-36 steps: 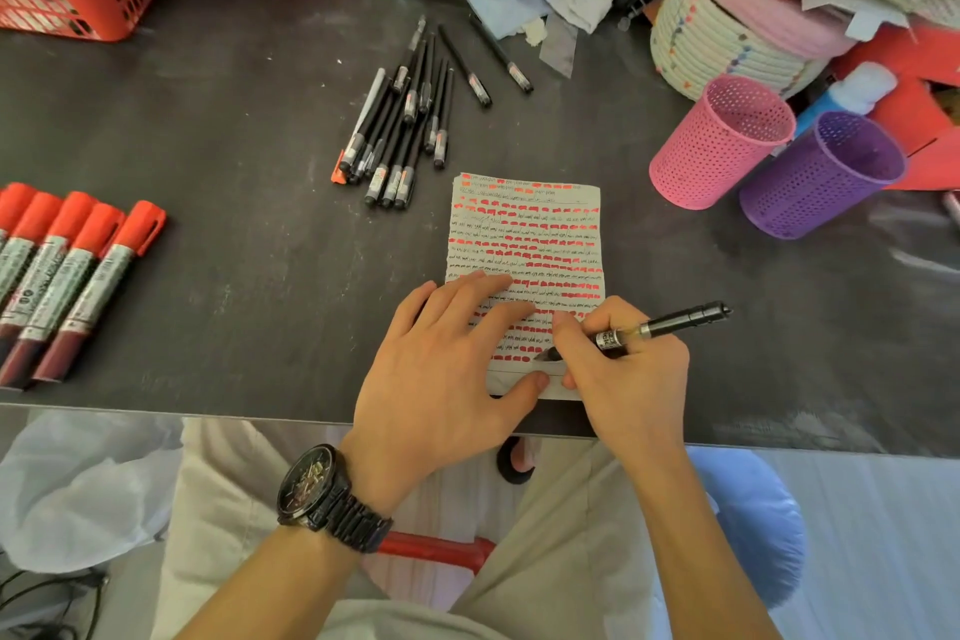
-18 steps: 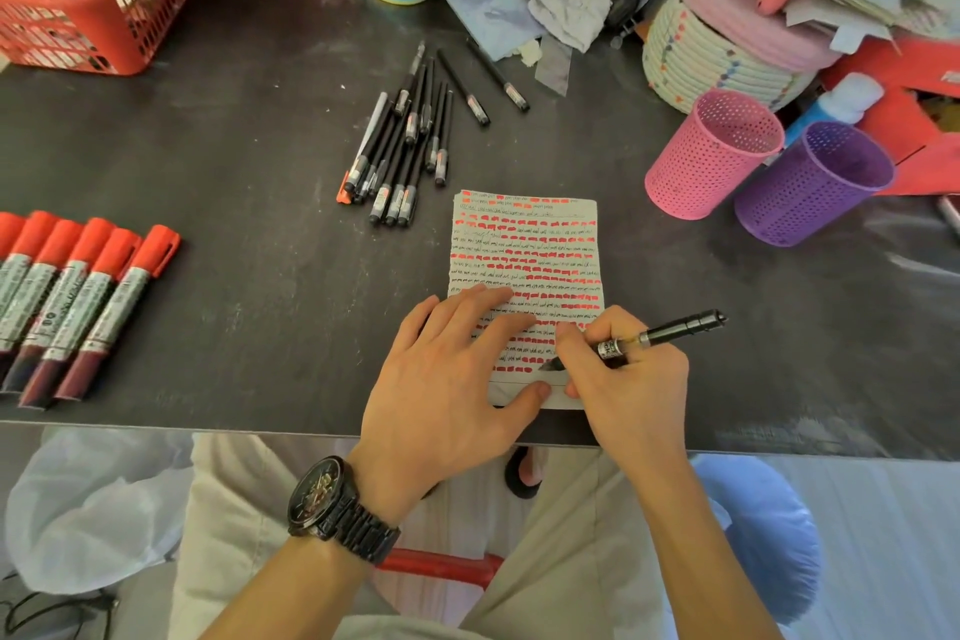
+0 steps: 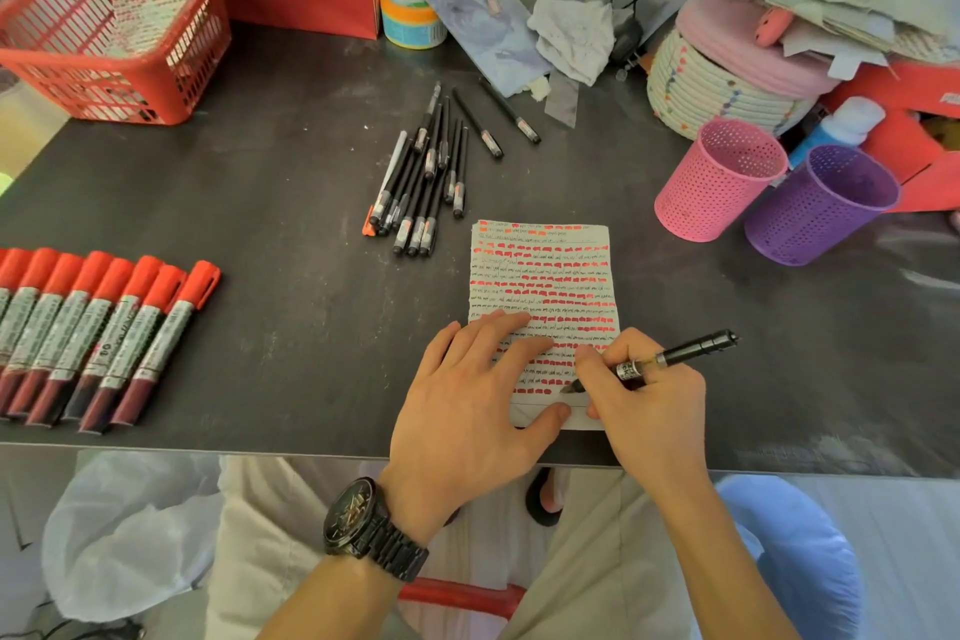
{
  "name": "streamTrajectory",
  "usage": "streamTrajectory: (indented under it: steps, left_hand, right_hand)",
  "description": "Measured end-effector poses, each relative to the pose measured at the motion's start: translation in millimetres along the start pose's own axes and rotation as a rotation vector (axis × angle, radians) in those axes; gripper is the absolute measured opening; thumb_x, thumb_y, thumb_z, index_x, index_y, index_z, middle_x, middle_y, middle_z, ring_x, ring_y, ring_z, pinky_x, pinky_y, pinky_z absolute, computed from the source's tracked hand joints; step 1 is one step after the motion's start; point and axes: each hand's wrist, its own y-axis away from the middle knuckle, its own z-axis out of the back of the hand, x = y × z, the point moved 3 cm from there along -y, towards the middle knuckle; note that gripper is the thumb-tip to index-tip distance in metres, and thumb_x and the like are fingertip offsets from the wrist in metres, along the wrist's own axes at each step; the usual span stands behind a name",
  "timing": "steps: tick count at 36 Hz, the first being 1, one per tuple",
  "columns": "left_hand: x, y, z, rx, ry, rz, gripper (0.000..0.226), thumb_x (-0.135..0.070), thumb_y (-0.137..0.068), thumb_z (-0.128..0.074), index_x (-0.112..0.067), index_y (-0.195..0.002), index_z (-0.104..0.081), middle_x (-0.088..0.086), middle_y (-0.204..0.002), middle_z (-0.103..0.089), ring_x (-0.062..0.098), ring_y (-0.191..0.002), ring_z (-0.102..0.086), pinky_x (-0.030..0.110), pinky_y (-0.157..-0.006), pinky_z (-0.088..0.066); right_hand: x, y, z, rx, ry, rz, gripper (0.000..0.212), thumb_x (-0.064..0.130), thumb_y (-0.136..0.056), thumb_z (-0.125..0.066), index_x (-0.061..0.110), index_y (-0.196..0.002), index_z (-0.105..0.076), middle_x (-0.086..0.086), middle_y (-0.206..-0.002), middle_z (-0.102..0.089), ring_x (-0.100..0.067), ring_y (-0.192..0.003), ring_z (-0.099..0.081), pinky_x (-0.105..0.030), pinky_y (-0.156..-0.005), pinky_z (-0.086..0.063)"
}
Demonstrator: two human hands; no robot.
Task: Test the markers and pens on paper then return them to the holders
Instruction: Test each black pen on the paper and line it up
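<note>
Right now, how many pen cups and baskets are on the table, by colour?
Pink pen holder: 1
Purple pen holder: 1
Red basket: 1
White woven basket: 1
Total: 4

Can't read the scribbles on the paper (image 3: 540, 265) or see under the left hand (image 3: 467, 405); lose leftmost red markers (image 3: 98, 333) off-frame.

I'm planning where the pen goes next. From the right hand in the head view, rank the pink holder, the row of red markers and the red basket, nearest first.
1. pink holder, ahead and slightly right of the right hand.
2. row of red markers, far left by the near edge.
3. red basket, back left corner.
</note>
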Motion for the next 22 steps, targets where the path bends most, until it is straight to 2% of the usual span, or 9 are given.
streamTrajectory:
  steps: [9,12,16,18,22]
  left_hand:
    - [-1,-1,0,0.008,-0.004,0.001,0.058,-0.066,-0.084,-0.054,-0.036,-0.133,-0.058,-0.014,-0.15,-0.045,0.01,-0.141,-0.038,0.039,-0.123,-0.02]
    - [-1,-1,1,0.009,-0.002,-0.005,0.058,-0.066,-0.084,-0.053,-0.037,-0.134,-0.057,-0.014,-0.15,-0.045,0.01,-0.141,-0.038,0.039,-0.123,-0.02]
    - [-2,0,1,0.009,-0.005,-0.009,0.058,-0.067,-0.085,-0.051,-0.038,-0.135,-0.056,-0.015,-0.15,-0.044,0.01,-0.142,-0.038,0.041,-0.123,-0.022]
    - [-2,0,1,0.021,-0.014,-0.011,0.059,-0.068,-0.085,-0.049,-0.039,-0.136,-0.055,-0.015,-0.152,-0.042,0.01,-0.143,-0.036,0.04,-0.123,-0.02]
    - [-1,1,0,0.014,-0.008,-0.015,0.06,-0.069,-0.085,-0.049,-0.039,-0.136,-0.055,-0.015,-0.153,-0.041,0.01,-0.143,-0.036,0.04,-0.123,-0.021]
  right_hand:
    - [-1,0,1,0.0,0.03,-0.007,0.025,0.012,-0.09,-0.072,0.01,-0.069,-0.059,0.006,-0.068,-0.07,-0.006,-0.059,-0.069,-0.011,-0.053,-0.051]
    - [-1,0,2,-0.012,0.012,-0.018,0.027,0.014,-0.09,-0.072,0.012,-0.067,-0.059,0.006,-0.064,-0.069,-0.009,-0.057,-0.069,-0.015,-0.051,-0.053]
    - [0,2,2,0.003,-0.004,-0.024,0.028,0.014,-0.09,-0.073,0.017,-0.066,-0.058,0.007,-0.062,-0.069,-0.006,-0.057,-0.068,-0.011,-0.052,-0.05]
    - [2,2,5,-0.042,-0.075,-0.067,0.029,0.021,-0.089,-0.074,0.025,-0.065,-0.059,0.009,-0.061,-0.069,-0.006,-0.053,-0.066,-0.012,-0.049,-0.049]
    - [7,0,13,-0.153,-0.219,-0.141,0.03,0.049,-0.082,-0.07,0.025,-0.066,-0.059,-0.001,-0.052,-0.063,-0.008,-0.044,-0.057,-0.017,-0.044,-0.045]
